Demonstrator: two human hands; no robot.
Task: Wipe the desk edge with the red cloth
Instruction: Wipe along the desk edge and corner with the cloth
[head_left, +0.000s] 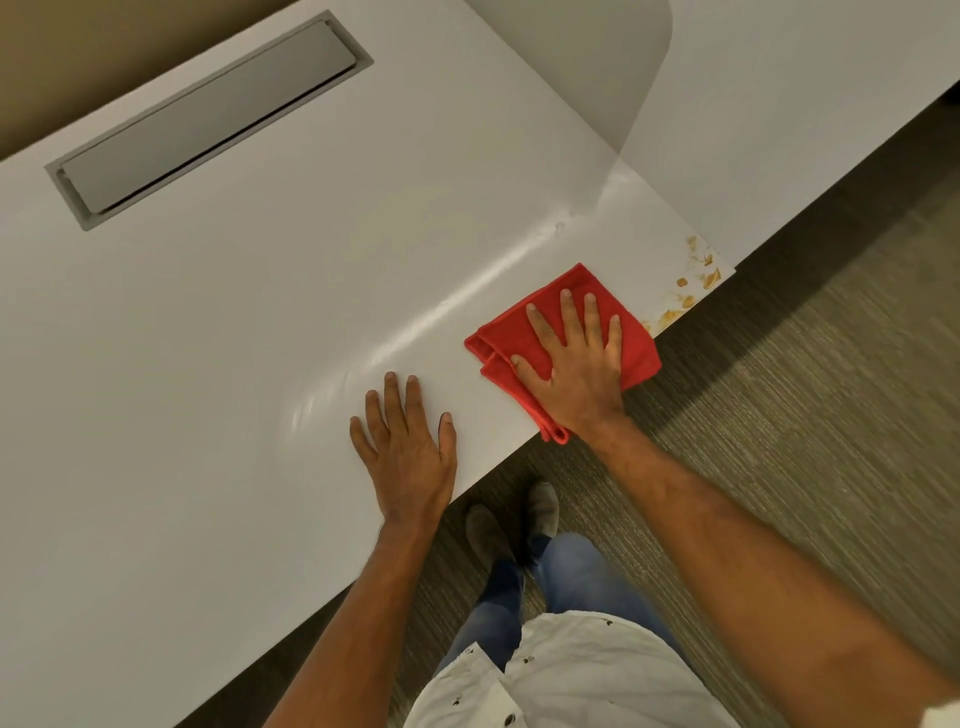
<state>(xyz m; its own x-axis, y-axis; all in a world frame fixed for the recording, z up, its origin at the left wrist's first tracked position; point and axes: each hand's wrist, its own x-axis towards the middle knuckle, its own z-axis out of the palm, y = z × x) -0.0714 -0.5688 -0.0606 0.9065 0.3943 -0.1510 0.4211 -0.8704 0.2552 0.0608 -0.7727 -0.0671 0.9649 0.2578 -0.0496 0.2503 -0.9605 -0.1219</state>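
Observation:
A folded red cloth (636, 332) lies flat on the white desk (249, 322), right at its front edge. My right hand (574, 358) presses down on the cloth with its fingers spread. My left hand (408, 447) rests flat on the bare desk just left of the cloth, palm down, holding nothing. Orange-brown stains (698, 280) mark the desk edge near its corner, a short way beyond the cloth to the upper right. A faint wet streak (467, 296) runs along the desk behind the cloth.
A grey cable hatch (208, 114) is set into the desk at the far left. A second white surface (805, 104) adjoins at the upper right. Grey carpet floor (805, 426) lies below the edge, with my shoes (514, 525) close to the desk.

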